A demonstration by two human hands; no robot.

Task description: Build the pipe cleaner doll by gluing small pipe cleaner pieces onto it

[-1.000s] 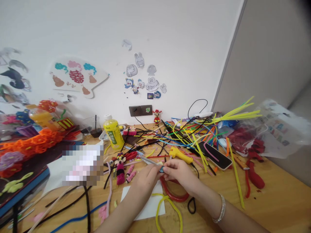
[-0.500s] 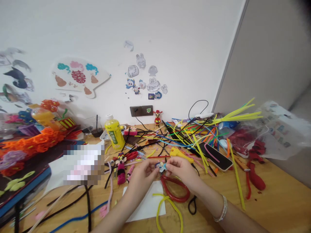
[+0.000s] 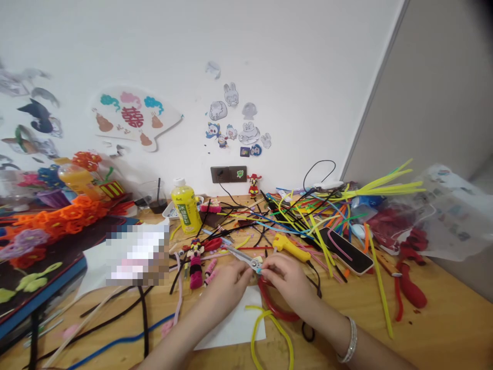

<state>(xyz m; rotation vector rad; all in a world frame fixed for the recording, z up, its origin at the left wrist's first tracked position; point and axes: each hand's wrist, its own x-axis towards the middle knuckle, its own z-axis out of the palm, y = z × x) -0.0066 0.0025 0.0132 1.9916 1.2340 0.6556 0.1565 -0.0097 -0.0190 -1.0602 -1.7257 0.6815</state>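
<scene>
Both hands meet low in the middle of the table. My right hand (image 3: 287,280) is closed in a pinch, with a small light-blue piece (image 3: 259,271) at its fingertips. Close by on the left, the fingers of my left hand (image 3: 233,280) are curled together; what they hold, if anything, is hidden. Scissors (image 3: 254,264) show behind and between the fingertips, blades pointing up and left, red handles partly covered by my right hand. A white paper sheet (image 3: 234,324) and a looped yellow pipe cleaner (image 3: 252,341) lie below the hands.
A yellow glue gun (image 3: 290,247), a black phone (image 3: 348,251) and tangled pipe cleaners (image 3: 304,210) lie beyond my right hand. A yellow drink bottle (image 3: 186,205) stands back left, with a pipe-cleaner doll (image 3: 195,262) before it. A plastic bag (image 3: 454,216) sits right.
My fingers have shifted around the small light-blue piece, and less of it shows. My left hand has lowered slightly, uncovering the scissor blades and pivot. The view has shifted slightly.
</scene>
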